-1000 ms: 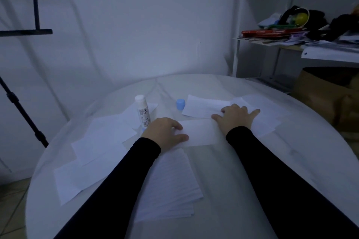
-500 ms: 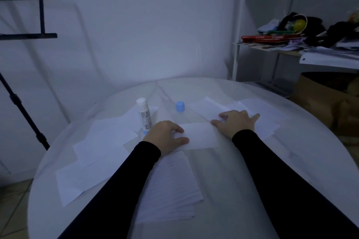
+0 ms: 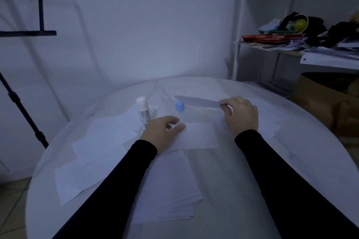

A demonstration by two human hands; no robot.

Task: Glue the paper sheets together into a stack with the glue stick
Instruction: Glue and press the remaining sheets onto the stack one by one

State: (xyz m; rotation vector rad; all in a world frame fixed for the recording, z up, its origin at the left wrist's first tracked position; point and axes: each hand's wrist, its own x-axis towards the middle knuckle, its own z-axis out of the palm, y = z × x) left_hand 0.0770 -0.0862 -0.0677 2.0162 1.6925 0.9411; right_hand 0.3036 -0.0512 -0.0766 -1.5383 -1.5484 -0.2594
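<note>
Thin paper sheet [image 3: 198,101] pinched in the right hand [image 3: 241,115], lifted edge-on above the table [image 3: 233,180], probably to lay onto the flat sheet [image 3: 200,135] that the left hand's [image 3: 163,132] spread fingertips pin down. Uncapped glue stick [image 3: 143,113] stands upright just left, blue cap [image 3: 180,106] nearby; loose sheets [image 3: 101,141] limp and matte.

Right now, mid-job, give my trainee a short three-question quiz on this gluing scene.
1. True or false: the glue stick stands upright with its blue cap off, beside it on the table.
2. Which hand lifts a paper sheet off the table?
A. left hand
B. right hand
3. Fill in: the left hand rests on the flat sheet in the ____ of the table.

Key: 1 true; 2 B; 3 middle
</note>
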